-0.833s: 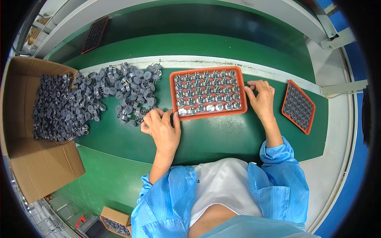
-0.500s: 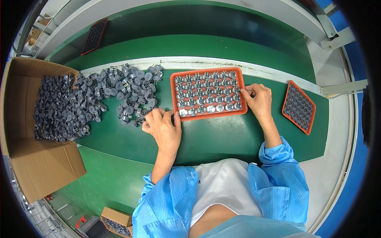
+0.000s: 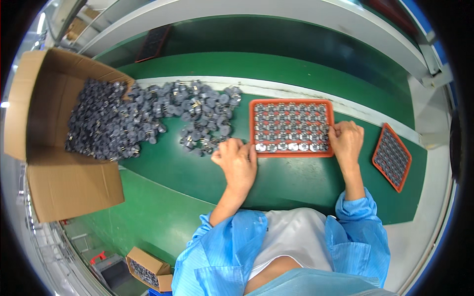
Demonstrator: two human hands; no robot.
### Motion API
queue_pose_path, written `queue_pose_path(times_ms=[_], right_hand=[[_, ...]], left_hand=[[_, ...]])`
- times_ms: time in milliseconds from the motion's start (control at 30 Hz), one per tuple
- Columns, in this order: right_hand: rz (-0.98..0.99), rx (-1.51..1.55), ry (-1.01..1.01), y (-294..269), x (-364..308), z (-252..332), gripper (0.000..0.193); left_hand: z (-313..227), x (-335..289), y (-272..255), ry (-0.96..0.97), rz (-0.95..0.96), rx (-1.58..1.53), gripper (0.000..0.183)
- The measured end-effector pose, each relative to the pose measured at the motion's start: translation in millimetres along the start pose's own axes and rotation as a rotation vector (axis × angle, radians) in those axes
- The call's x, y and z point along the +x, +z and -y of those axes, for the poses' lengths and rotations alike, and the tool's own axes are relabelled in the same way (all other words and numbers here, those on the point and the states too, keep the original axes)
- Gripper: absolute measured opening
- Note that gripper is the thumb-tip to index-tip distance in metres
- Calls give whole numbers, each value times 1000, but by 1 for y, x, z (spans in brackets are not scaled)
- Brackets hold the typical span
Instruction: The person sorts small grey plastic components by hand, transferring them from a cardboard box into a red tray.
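Observation:
A shallow red tray (image 3: 292, 155) lies on the green work table, filled with rows of small parts (image 3: 292, 126) with shiny metal tops. My right hand (image 3: 347, 140) pinches the tray's right rim between thumb and fingers. At the near left corner my left hand (image 3: 238, 165) is closed, its thumb against the rim and its other fingers curled; their tips are partly hidden. Just beyond those curled fingers begins a loose heap of dark grey round parts (image 3: 200, 111) with metal pins, which runs left into an open cardboard box (image 3: 74, 190) lying on its side.
A second red tray (image 3: 408, 172) of dark parts lies at the right end of the table (image 3: 301, 182). Behind the work area runs a pale rail (image 3: 276, 92). Another dark tray (image 3: 154, 43) is at the far left. A small cardboard box (image 3: 160, 266) of parts stands below, lower left.
The view has shifted, so table, tray and heap appear farther right and slightly lower. Both hands keep their places at the tray, which shows no clear movement on the table.

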State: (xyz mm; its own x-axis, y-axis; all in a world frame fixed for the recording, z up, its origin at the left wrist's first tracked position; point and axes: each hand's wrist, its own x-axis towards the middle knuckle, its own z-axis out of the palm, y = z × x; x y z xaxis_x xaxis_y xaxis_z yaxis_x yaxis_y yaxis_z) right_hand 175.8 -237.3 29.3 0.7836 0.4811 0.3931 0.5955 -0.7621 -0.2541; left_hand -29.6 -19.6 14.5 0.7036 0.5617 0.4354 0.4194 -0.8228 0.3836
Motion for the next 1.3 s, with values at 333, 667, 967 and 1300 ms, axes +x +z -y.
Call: queue_pose_path(times_ms=[333, 667, 967, 1300], right_hand=[[86, 299, 266, 6, -4, -8, 16], [150, 784, 328, 32, -16, -13, 17], [62, 897, 408, 9, -29, -25, 21], [-172, 652, 608, -99, -82, -124, 20]], left_hand=[[2, -3, 0, 8, -8, -29, 10], [6, -2, -10, -20, 0, 26, 11], [7, 1, -4, -35, 37, -322, 12], [-95, 41, 30, -129, 709, -1278, 9]])
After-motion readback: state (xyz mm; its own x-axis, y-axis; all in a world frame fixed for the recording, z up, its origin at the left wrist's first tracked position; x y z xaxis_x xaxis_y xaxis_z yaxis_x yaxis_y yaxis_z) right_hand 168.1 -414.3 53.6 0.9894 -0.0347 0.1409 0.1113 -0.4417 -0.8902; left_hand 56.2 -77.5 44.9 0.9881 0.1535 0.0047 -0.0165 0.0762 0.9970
